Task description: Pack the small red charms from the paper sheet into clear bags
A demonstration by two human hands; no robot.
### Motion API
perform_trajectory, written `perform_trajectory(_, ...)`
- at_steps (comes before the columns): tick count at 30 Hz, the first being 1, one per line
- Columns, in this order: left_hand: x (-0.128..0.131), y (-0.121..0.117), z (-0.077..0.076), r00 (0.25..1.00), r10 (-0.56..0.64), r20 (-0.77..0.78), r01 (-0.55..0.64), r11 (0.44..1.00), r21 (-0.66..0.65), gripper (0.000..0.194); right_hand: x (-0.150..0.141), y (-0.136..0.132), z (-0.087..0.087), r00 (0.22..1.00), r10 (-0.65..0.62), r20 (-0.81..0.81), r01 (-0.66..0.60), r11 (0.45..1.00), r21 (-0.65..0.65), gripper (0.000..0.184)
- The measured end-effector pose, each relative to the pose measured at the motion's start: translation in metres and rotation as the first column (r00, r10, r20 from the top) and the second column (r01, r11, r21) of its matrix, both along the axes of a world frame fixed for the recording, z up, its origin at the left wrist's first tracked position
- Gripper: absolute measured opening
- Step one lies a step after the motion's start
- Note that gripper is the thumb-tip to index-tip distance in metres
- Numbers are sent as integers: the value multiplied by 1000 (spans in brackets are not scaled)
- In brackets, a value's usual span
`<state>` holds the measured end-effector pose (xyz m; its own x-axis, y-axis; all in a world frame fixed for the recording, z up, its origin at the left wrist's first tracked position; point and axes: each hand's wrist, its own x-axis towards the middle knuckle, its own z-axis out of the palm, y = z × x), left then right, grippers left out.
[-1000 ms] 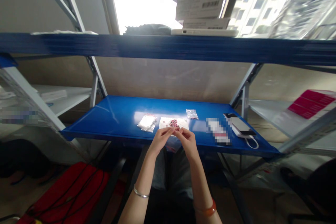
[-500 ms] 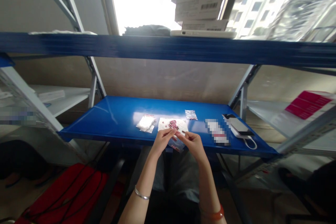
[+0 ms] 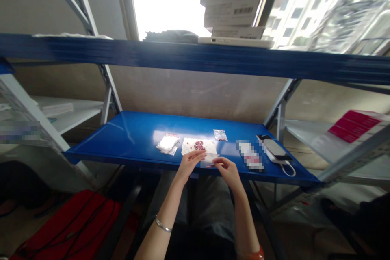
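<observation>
My left hand [image 3: 190, 164] and my right hand [image 3: 227, 169] hold a small clear plastic bag [image 3: 209, 160] between their fingertips, just above the front edge of the blue steel shelf [image 3: 122, 138]. Behind the bag lies a white paper sheet [image 3: 190, 146] with a small heap of red beads [image 3: 198, 145] on it. Left of the sheet is a bundle of white-filled plastic bags [image 3: 167, 144]. A small bag of beads [image 3: 220, 135] lies beyond my right hand.
A power bank [image 3: 276, 150] with a white cable and a pixelated packet [image 3: 250, 155] lie at the shelf's right. Stacked boxes [image 3: 231, 4] sit on the blue shelf beam above. A red bag [image 3: 70, 227] lies on the floor at lower left. Metal shelving uprights flank the shelf.
My hands have moved apart and lower. The small clear bag, which hung below them, now stretches between my fingertips. The view has tilted slightly.
</observation>
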<state>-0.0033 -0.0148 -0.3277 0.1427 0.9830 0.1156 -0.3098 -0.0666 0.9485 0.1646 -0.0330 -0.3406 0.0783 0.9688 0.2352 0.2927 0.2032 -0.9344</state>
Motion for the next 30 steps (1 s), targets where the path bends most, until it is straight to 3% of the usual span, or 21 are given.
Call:
perform_trajectory(5,7,0,-7,997,-1,-83,4,999,39,40,21,9,-12,982,-187,14,186,981,50,24)
perform_trajectory(10,14,-1,-14,980,33,-195,-12,994,109,36,41,36,-20,906,-419,68,404,900,163,24)
perform_trajectory(14,10,1,-13,947,121,-298,-66,980,187,27,49,74,-21,847,-515,130,482,849,217,19)
perform_trajectory(18,-3,7,-14,881,284,-378,-208,951,229,24,48,112,-23,792,-546,273,491,836,247,23)
perform_trajectory(23,-32,18,-22,742,529,-412,-398,842,365,22,48,144,-25,758,-550,351,488,835,255,28)
perform_trajectory(27,-56,24,-28,529,712,-462,-492,701,516,22,51,155,-28,728,-558,397,509,829,231,35)
perform_trajectory(30,-69,26,-31,341,775,-532,-539,625,565,24,51,158,-30,706,-575,414,526,817,238,47)
